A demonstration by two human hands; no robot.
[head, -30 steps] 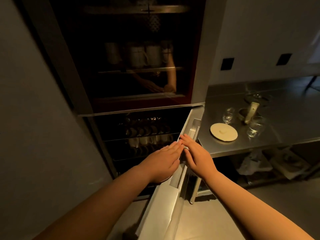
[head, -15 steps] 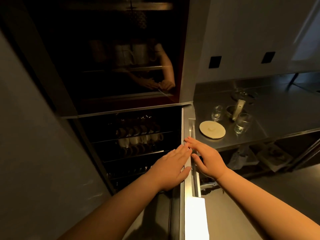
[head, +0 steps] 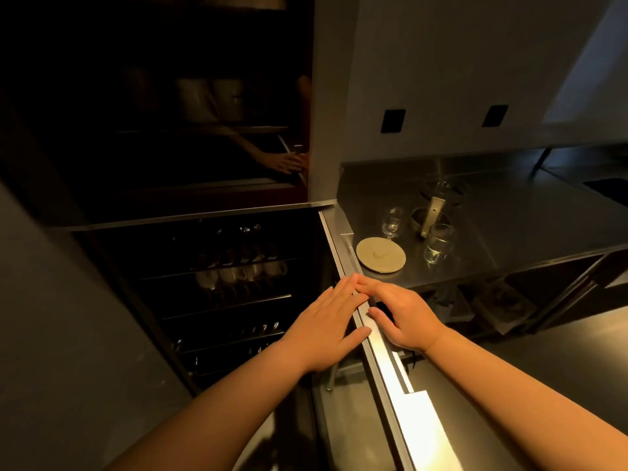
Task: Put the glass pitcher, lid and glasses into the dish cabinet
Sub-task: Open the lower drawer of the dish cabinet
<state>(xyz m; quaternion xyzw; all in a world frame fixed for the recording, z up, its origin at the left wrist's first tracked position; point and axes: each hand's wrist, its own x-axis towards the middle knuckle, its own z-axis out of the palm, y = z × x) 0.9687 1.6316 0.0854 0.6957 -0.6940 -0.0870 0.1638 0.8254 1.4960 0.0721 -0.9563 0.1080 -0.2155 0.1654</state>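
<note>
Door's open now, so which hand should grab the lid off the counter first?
Probably the right hand. It rests on the counter side of the open cabinet door, nearer the round lid. The left hand lies on the cabinet side and would have to cross over.

cabinet door point(head: 390, 362) swung open | racks behind reachable | cups point(head: 238, 271) fill middle rack | lower racks free

Both bare forearms are reaching forward and converging. Left hand point(head: 328, 329) is lying palm down, fingers straight and together, thumb splayed rightward. Right hand point(head: 404, 317) is lying palm down too, fingers extended toward the left, thumb pointing left. Fingertips of both hands are meeting at the top.
</note>
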